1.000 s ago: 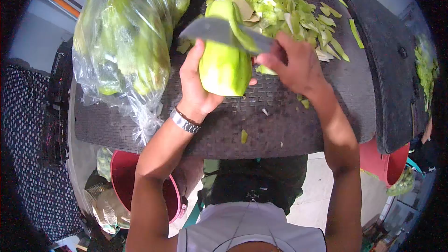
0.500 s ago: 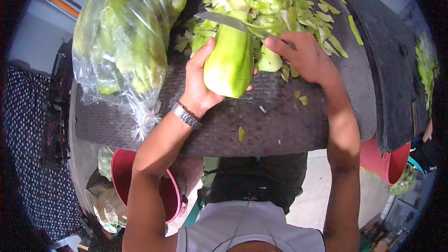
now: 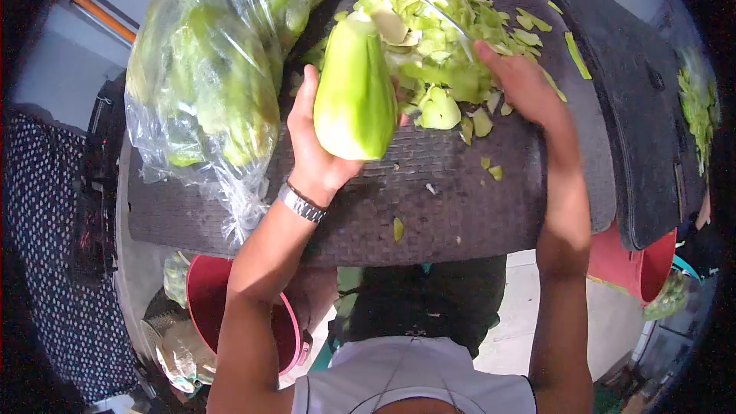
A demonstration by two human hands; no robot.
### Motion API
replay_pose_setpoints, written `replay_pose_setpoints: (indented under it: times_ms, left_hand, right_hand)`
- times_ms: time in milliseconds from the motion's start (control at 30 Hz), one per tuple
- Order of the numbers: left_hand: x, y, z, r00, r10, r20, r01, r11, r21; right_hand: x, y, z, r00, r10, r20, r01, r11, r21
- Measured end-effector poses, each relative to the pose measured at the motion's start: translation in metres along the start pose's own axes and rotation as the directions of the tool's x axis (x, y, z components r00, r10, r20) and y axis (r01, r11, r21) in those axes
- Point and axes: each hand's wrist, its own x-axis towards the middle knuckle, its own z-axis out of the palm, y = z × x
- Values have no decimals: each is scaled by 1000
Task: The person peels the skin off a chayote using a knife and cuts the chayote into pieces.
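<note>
A pale green, peeled papaya (image 3: pixel 355 96) rests in my left hand (image 3: pixel 313 149), its wide end toward me. The thumb lies along its left side and fingertips show at its right. My right hand (image 3: pixel 527 86) is closed around a knife (image 3: pixel 446 17), whose blade appears as a thin strip pointing up and left, apart from the papaya. Under the blade spreads a heap of green peelings (image 3: pixel 441 54). Most of the knife's handle is hidden by the hand.
A clear plastic bag (image 3: pixel 203 84) full of green papayas lies on the left of the dark woven tabletop (image 3: pixel 460 207). A black panel (image 3: pixel 613 100) stands at the right. Below the table are red tubs (image 3: pixel 201 280) on both sides.
The knife has left the papaya's upper end and swung right and up over the peelings. My left hand has moved the papaya slightly left.
</note>
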Motion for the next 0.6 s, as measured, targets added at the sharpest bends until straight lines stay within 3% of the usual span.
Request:
replay_pose_setpoints:
  times_ms: [33,100,167,233,300,333,433,600]
  left_hand:
    - [3,2,-1,995,25,-95,-27,999,-20]
    - [4,3,0,992,68,-108,-61,996,59]
    - [5,6,-1,987,91,-135,-78,992,99]
    - [5,6,-3,977,100,-186,-86,993,85]
    - [5,3,-4,966,105,-238,-91,993,70]
    - [6,3,-3,981,94,-168,-89,995,32]
    - [7,2,-8,992,-24,-126,13,996,-89]
    - [5,-1,-4,993,-61,-97,51,994,-101]
  right_hand:
    - [-5,-7,0,997,65,48,-67,997,40]
    - [-5,1,13,977,-198,80,187,974,124]
    - [-9,-1,27,949,-310,59,299,943,144]
    - [-40,-45,42,960,-280,2,278,957,86]
    - [-64,-58,60,846,-531,-35,532,846,31]
    - [-70,-61,66,766,-641,-48,642,767,3]
    - [-74,-64,76,783,-622,16,622,782,-51]
    - [-77,-63,79,771,-637,-15,631,766,-122]
